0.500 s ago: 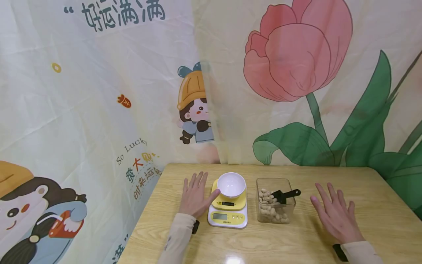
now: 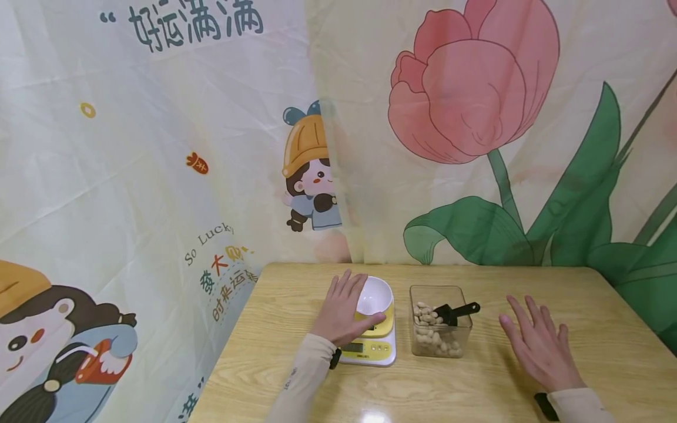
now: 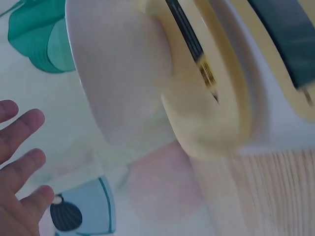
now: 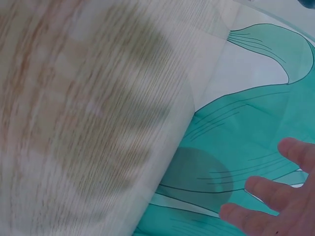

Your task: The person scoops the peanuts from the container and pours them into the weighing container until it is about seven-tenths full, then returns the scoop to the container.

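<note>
A white bowl (image 2: 376, 295) sits on the yellow platform of a kitchen scale (image 2: 382, 351). My left hand (image 2: 341, 311) is over the left side of the scale, fingers extended, hiding part of the bowl and platform. In the left wrist view the bowl (image 3: 118, 64) stands apart from the fingertips (image 3: 34, 160). To the scale's right is a clear container (image 2: 441, 346) of peanuts (image 2: 435, 338), with a black scoop (image 2: 456, 314) leaning in it. Farther right, my right hand (image 2: 542, 346) is spread above the table and holds nothing; its fingers (image 4: 268, 191) also show in the right wrist view.
The wooden table (image 2: 402, 390) ends at the back against a printed cloth (image 2: 370, 176) with a large tulip and cartoon figures. The container's walls rise beside the scale, and the scoop's handle sticks out over its right rim.
My left hand has moved right, from beside the scale to over its left part, and now covers part of the bowl. The right hand has barely moved.
</note>
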### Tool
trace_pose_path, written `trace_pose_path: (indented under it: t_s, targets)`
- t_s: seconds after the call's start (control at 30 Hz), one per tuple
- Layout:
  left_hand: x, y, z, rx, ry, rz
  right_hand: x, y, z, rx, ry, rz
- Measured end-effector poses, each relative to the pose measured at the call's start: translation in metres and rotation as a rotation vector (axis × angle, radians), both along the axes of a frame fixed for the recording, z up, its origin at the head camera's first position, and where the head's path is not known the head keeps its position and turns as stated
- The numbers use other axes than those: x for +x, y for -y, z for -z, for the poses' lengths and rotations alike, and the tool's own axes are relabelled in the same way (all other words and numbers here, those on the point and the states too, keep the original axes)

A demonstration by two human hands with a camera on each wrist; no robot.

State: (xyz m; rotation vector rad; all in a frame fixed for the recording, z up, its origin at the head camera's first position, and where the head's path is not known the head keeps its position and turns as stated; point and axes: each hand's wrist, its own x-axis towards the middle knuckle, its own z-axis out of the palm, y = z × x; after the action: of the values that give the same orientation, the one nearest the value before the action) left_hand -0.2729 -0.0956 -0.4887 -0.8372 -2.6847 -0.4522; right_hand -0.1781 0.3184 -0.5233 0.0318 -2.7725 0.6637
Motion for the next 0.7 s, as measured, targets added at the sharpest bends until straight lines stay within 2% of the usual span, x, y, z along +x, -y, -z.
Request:
trace_pose_path:
  t_s: [0.47, 0.7]
  targets:
    - [-0.009, -0.053, 0.003, -0.048, -0.004, 0.149, 0.003, 0.001, 0.002, 0.007, -0.023, 0.012]
    - [-0.008, -0.072, 0.007, -0.031, 0.062, 0.203, 0.003, -0.004, 0.004, 0.009, -0.041, 0.011]
